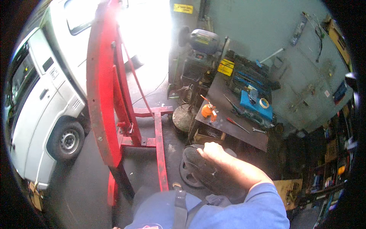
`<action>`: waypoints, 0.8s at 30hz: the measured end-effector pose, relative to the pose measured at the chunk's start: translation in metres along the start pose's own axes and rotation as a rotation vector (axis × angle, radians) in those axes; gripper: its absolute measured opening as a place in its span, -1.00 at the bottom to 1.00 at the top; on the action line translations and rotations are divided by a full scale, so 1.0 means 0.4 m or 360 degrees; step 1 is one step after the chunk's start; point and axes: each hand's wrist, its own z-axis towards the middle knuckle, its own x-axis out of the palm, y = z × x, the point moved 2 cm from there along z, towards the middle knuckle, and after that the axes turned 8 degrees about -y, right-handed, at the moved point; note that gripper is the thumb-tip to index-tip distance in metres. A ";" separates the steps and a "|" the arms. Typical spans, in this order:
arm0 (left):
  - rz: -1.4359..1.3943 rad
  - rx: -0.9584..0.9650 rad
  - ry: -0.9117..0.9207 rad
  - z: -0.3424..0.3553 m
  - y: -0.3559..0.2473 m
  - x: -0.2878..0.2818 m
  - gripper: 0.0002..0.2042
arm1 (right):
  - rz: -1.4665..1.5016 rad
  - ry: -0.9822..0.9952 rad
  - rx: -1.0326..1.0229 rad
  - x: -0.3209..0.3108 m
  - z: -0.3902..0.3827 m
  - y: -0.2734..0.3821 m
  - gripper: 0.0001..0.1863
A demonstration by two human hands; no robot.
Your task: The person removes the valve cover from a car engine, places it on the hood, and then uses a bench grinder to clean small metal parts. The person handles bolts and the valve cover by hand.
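My right arm, in a blue short sleeve, reaches forward from the lower right. Its hand is curled over the top edge of a dark, rounded thing with a mesh-like surface, whose kind I cannot make out. Beneath that thing, on the floor, part of a dark round base with openings shows. The fingertips are partly hidden behind the edge. My left hand is out of sight. Just past the right hand stands a dark workbench.
A red hoist-like steel frame rises at left, its legs along the floor. Beyond it is a white van. The bench bears an orange oil can, a screwdriver, a wrench and a tape roll. A bench grinder stands behind.
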 end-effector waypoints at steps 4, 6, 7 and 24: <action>-0.0427 0.0185 -0.0153 -0.052 -0.041 -0.016 -0.74 | -0.0265 -0.0267 -0.0194 0.003 0.006 0.041 -0.39; -0.1125 -0.0268 -0.0440 -0.045 -0.046 0.001 -0.70 | -0.0002 -0.0548 -0.0472 0.012 0.006 0.117 -0.39; -0.0938 -0.0152 -0.0371 -0.043 -0.055 -0.021 -0.73 | 0.0087 -0.0612 -0.0617 0.026 0.000 0.168 -0.34; -0.3313 -0.0314 -0.0104 -0.080 0.522 -0.388 -0.79 | -0.0133 -0.0550 -0.0684 0.636 0.035 1.316 0.11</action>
